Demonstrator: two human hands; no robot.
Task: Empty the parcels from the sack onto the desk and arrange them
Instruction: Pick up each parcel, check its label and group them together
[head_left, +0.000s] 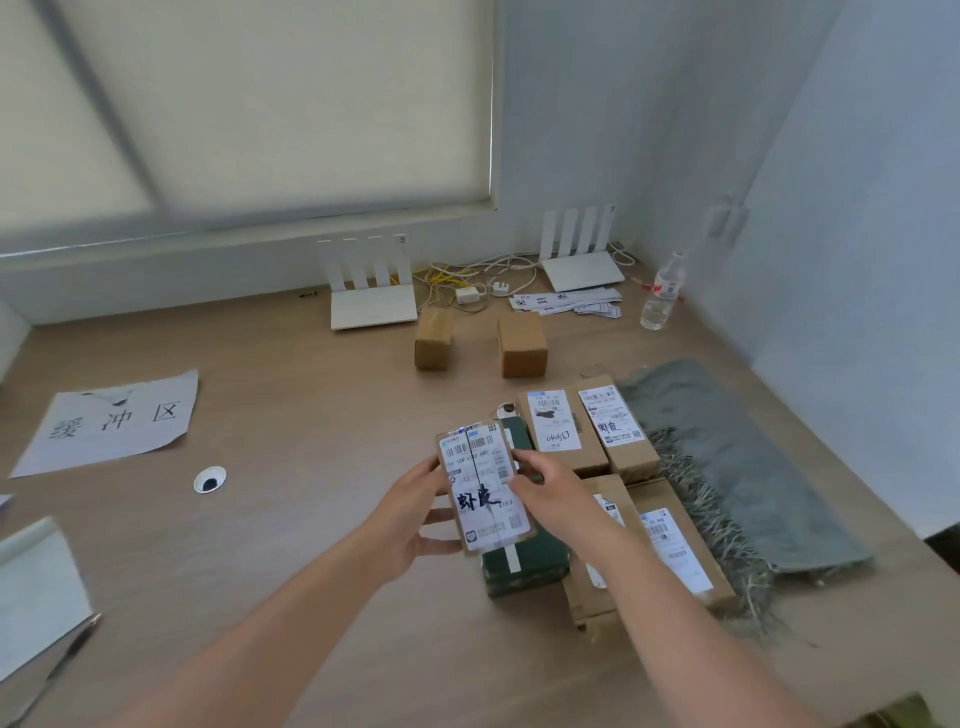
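A small cardboard parcel (483, 488) with a white label and blue handwriting is held between both hands above the desk (291, 395). My left hand (410, 514) grips its left edge and my right hand (545, 486) grips its right edge. Under it lies a dark green parcel (524, 564). Two labelled cardboard parcels (558, 428) (615, 423) lie side by side beyond it, and two more (608, 519) (675, 545) lie to the right, partly hidden by my right arm. Two plain brown boxes (432, 339) (522, 347) stand further back. The grey fringed sack (727, 457) lies flat at the right.
Two white routers (371, 304) (582, 267) with cables stand at the back beside paper slips (566, 303) and a water bottle (662, 293). A paper sign (111, 421) lies at the left, near a cable hole (209, 479). A notepad (36, 592) and pen (72, 649) lie at the front left.
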